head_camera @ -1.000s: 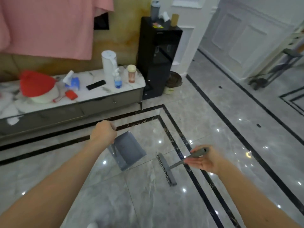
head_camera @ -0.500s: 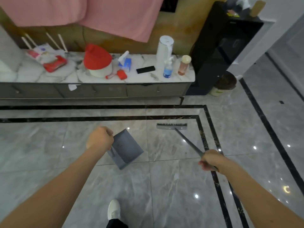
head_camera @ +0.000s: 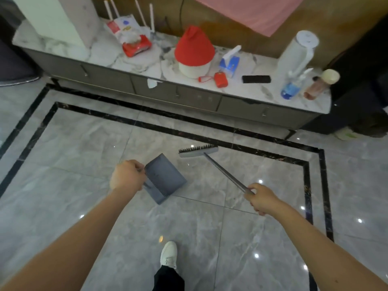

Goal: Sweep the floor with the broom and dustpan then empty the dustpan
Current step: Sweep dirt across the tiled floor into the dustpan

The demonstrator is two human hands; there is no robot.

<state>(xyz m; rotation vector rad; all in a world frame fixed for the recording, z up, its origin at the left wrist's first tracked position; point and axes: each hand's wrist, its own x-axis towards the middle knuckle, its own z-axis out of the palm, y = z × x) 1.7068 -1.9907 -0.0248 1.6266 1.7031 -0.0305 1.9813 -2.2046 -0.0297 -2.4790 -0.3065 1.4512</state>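
Two hands busy, my left hand point(head_camera: 127, 178) gripping the dustpan point(head_camera: 164, 179), right hand point(head_camera: 262, 199) clamped on the broom point(head_camera: 198, 151), head near the black floor border point(head_camera: 147, 122), cluttered marble table point(head_camera: 247, 89) beyond, glossy grey tiles.

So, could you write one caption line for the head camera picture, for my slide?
Left hand holds a grey dustpan while right hand grips the broom over the tiled floor.

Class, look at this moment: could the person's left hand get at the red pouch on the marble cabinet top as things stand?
Probably not yet. The left hand grips the dustpan over the floor, well short of the cabinet, and the red pouch lies beyond its front edge. Nothing blocks the way, but it would need freeing and a step closer.
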